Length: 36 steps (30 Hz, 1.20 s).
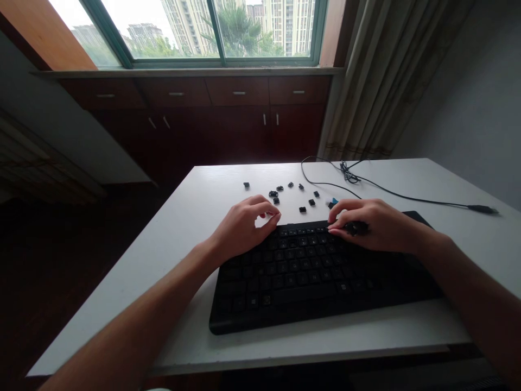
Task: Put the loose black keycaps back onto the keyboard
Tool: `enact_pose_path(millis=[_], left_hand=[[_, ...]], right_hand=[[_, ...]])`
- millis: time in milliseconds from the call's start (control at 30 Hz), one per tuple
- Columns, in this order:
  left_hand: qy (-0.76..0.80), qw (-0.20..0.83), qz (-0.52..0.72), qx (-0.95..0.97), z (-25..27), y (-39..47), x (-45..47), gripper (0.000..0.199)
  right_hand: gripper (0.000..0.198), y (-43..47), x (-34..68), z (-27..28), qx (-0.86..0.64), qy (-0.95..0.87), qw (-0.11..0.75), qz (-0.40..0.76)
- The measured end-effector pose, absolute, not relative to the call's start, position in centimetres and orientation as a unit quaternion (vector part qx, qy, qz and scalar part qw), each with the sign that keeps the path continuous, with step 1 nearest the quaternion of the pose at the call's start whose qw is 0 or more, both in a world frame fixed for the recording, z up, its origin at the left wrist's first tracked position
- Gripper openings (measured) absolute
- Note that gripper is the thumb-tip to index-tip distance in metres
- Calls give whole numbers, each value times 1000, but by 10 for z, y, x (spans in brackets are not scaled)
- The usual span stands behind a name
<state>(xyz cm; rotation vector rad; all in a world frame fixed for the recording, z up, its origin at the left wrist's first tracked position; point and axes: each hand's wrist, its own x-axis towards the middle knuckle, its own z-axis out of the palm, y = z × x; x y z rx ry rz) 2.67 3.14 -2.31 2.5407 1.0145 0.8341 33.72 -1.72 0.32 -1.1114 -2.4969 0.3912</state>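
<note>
A black keyboard lies slightly askew on the white table. My left hand is over its upper left edge, thumb and forefinger meeting in a pinch; anything between the tips is too small to make out. On the right, my right hand is closed over the top rows, its fingertips at the upper keys. Something dark shows under its curled fingers, its kind unclear. Just beyond those fingers is a small blue piece, partly hidden. Several loose black keycaps are scattered behind the keyboard.
The white table ends close in front of the keyboard. A black cable runs from behind the keyboard, bundled midway, to a plug at the right. Dark red cabinets stand beneath the window; a curtain hangs to the right.
</note>
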Motion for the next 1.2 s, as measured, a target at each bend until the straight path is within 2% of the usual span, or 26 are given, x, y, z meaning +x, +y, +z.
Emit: enact_pose_path(millis=[167,267,533,867,1200], left_hand=[[409,157,337,834,-21,45,13,26],[446,151,345,812,-24,56,2,32],[464,231,232,823,-35,74,-3,49],[388,182,292,855,-31,62,4,28],[345,208,326,856,-20,42,19,22]], right_hand=[[14,-16,337,3,-399,-875,250,113],[14,-15,336,-1,-414,-874,242,73],[15,-18,328,-4,-419,-879,222,39],[15,-19,324,-7,-410,-882,227,40],[15,-21,324,-6,-414,-883,220,24]])
